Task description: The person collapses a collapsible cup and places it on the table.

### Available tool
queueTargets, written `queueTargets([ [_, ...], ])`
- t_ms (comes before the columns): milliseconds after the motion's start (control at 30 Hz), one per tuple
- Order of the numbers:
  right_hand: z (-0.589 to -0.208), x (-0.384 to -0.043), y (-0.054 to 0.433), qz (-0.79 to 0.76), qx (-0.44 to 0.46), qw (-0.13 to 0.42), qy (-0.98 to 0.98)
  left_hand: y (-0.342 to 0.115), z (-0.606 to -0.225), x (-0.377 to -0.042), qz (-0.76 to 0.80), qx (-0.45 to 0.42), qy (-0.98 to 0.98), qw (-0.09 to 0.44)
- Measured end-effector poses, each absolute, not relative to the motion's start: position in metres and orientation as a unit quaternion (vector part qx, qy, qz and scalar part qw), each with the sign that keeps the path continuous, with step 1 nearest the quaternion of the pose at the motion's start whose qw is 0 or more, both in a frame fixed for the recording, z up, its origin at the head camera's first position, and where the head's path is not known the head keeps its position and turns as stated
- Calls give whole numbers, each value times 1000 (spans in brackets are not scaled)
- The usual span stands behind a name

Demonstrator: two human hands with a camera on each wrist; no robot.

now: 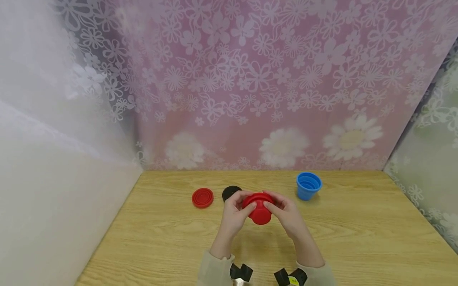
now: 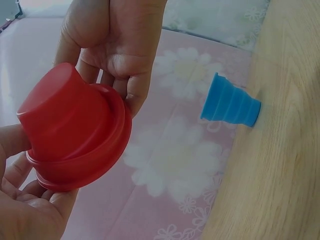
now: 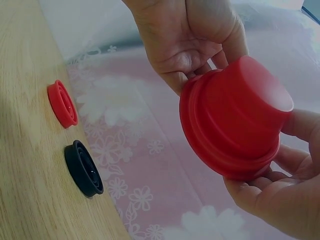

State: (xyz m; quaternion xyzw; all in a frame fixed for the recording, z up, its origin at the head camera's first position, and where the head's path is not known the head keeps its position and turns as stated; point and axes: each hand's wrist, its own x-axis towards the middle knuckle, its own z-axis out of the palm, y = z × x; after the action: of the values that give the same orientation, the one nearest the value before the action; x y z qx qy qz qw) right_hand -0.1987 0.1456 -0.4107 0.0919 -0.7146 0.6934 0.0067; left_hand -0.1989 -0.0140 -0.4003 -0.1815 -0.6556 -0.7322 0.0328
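Both hands hold a red collapsible cup above the middle of the table, its closed base tilted toward the head camera. My left hand grips the cup's left side, thumb on the wall and fingers at the wide rim. On the opposite side my right hand grips it the same way. The cup is partly extended: its narrow base section stands out, while the rings near the rim stay folded together. The inside of the cup is hidden.
A flattened red collapsible cup lies at the back left of the wooden table. Beside it is a flattened black one, partly behind the left hand. An extended blue collapsible cup stands upright at the back right. Flower-patterned curtains border the table.
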Motion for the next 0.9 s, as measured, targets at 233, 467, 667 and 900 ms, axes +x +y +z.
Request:
queueTargets([
  [233,-411,-198,145,692,89,3,-717,-14,-400,-199,-727,-167,-665,32],
  [467,-410,-199,146,693,95,8,-715,-14,-399,-199,-729,-166,-663,28],
  [667,-409,-199,146,696,106,2,-710,-18,-410,-207,-749,-179,-638,-7],
  [900,-409,-198,151,690,147,-14,-708,-20,-422,-213,-754,-198,-626,-20],
])
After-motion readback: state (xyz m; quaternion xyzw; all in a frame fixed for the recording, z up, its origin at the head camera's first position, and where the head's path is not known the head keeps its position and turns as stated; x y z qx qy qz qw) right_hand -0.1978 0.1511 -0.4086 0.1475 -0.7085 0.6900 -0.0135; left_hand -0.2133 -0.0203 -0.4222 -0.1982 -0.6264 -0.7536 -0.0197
